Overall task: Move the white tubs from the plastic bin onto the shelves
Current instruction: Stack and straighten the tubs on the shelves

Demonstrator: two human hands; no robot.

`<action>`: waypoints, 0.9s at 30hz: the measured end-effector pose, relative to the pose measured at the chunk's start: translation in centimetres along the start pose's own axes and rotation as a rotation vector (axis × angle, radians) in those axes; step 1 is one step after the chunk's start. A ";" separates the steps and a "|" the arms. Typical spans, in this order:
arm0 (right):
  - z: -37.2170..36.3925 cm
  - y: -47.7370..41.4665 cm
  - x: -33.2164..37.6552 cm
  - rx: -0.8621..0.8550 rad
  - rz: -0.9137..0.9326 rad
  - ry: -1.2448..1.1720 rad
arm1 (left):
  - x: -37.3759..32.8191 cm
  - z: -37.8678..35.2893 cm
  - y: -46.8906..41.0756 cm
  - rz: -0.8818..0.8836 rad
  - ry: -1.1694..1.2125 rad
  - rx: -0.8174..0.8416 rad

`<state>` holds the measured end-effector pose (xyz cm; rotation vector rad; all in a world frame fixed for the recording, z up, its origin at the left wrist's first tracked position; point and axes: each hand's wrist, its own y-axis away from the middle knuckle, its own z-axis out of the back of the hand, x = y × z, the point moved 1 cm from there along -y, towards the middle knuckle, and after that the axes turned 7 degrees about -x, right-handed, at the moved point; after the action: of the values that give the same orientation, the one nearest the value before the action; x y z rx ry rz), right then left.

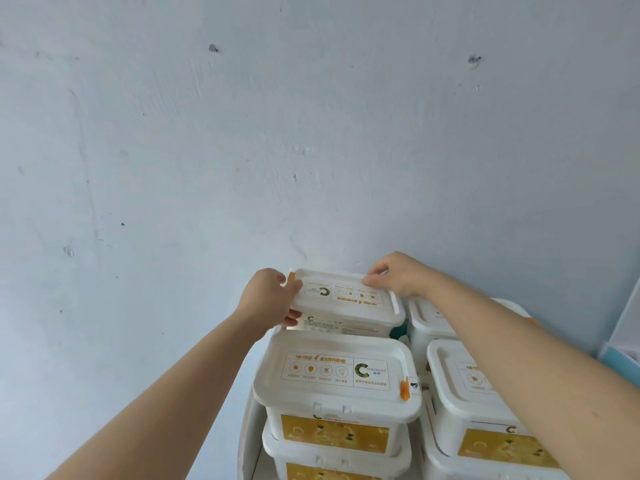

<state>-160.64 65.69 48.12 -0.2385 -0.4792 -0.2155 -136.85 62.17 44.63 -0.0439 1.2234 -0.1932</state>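
Observation:
I hold a white tub (346,306) with a printed lid between both hands, at the back of the stacks near the wall. My left hand (268,299) grips its left end, thumb on the lid and fingers under the rim. My right hand (394,273) pinches its far right corner from above. In front of it a stack of two white tubs with yellow labels (337,379) stands upright. More white tubs (474,403) stand stacked on the right, partly hidden by my right forearm.
A pale blue-white wall (277,133) fills the view right behind the tubs. The white shelf edge (247,431) shows at the left of the front stack. A light blue and white object (623,344) stands at the far right edge.

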 end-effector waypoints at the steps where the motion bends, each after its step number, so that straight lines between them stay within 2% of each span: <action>1: 0.3 0.0 0.3 -0.015 0.010 -0.026 | -0.4 0.4 -0.1 0.004 0.042 -0.026; 9: 3.6 1.4 4.0 -0.263 0.131 -0.127 | -3.6 1.7 1.3 -0.020 0.384 -0.206; 12: 3.6 2.7 4.4 -0.401 0.097 -0.128 | -3.8 0.4 3.3 0.084 0.506 -0.119; 16: 2.9 4.4 4.7 -0.478 0.003 -0.182 | -4.7 -1.9 5.4 0.068 0.401 0.021; 21: 4.1 6.1 4.9 -0.431 0.022 -0.357 | -6.0 -1.8 5.3 0.054 0.562 0.102; 27: 6.2 5.4 4.6 -0.248 -0.042 -0.580 | -5.8 -0.1 4.7 -0.033 0.489 0.262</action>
<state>-157.90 71.85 54.66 -0.5394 -1.0350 -0.2466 -138.27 67.82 49.32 0.2231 1.6743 -0.4087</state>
